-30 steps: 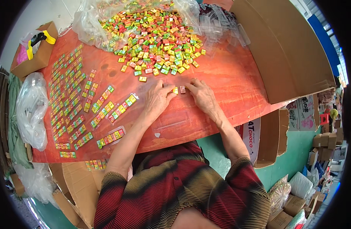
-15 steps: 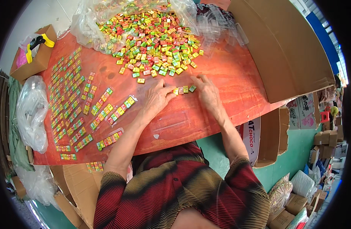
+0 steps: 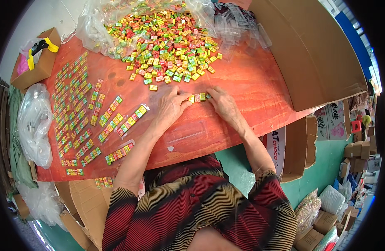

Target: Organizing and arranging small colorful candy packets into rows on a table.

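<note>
A short row of small yellow, red and green boxes (image 3: 197, 98) lies on the red table, between my two hands. My left hand (image 3: 171, 103) has its thumb and forefinger closed on the row's left end. At the right end, the fingertips of my right hand (image 3: 224, 105) press together on a greenish box, partly hiding it. Just beyond, a large loose pile of the same little boxes (image 3: 171, 54) spreads out of a see-through plastic bag (image 3: 93, 31). Closer to me a flat transparent plastic case (image 3: 188, 134) rests on the tabletop.
Many rows of such boxes (image 3: 77, 106) cover the table's left side. A carton (image 3: 42, 62) stands at the far left, beside a bundled plastic bag (image 3: 34, 125). Empty transparent cases (image 3: 238, 29) are heaped at the back right, next to a tall cardboard box (image 3: 309, 50).
My right hand has moved slightly left and brought its greenish box against the row's right end. My left hand stays at the other end.
</note>
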